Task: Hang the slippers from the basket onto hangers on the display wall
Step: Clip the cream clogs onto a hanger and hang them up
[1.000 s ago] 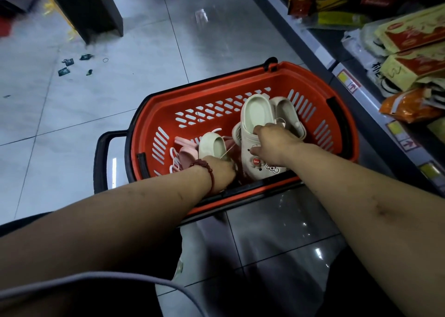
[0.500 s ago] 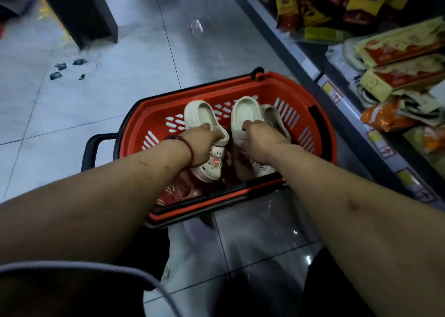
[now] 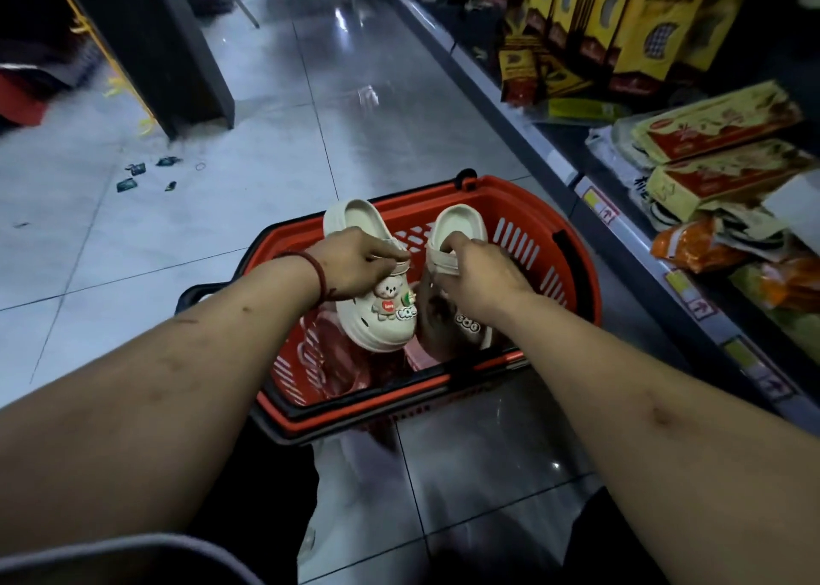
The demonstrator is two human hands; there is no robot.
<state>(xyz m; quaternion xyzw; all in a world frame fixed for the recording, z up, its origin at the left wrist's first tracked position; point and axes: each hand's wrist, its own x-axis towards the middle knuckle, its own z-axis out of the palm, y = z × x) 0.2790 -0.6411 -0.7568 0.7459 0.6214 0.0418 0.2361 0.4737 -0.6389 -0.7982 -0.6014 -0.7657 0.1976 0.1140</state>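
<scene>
An orange shopping basket [image 3: 572, 269] stands on the tiled floor in front of me. My left hand [image 3: 355, 265] grips a cream clog slipper [image 3: 377, 318] with a bear charm, held above the basket, toe toward me. My right hand [image 3: 479, 278] grips a second cream slipper [image 3: 457, 225] by its strap, just to the right of the first. Pink slippers [image 3: 417, 353] lie in the bottom of the basket under them. No hanger or display wall shows in this view.
A store shelf [image 3: 590, 193] runs along the right, stacked with yellow and red packets [image 3: 710, 127]. A dark shelf end [image 3: 168, 51] stands at the far left. Small scraps of litter [image 3: 137, 176] lie on the floor tiles.
Both hands have lifted the two cream slippers higher out of the basket and held them apart side by side. My view has tilted up, showing more aisle and shelf.
</scene>
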